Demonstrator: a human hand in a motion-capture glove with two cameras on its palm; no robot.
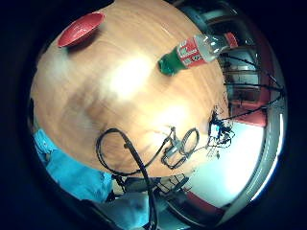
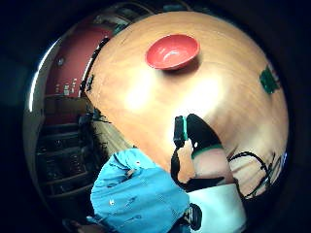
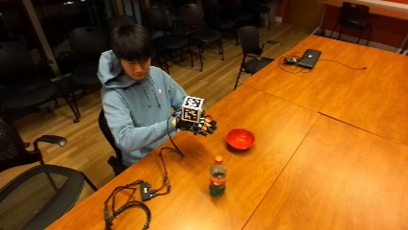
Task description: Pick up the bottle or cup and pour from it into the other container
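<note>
Nearest the camera stands the bottle (image 3: 217,178), upright on the wooden surface (image 3: 300,143), orange cap on top, green at its base. Just beyond it sits the red bowl (image 3: 240,139), apart from the bottle. Raised above the surface's left edge, in front of the seated person's chest, the gloved right hand (image 3: 201,126) holds nothing, its fingers loosely spread. Dark chairs line the room's far side.
</note>
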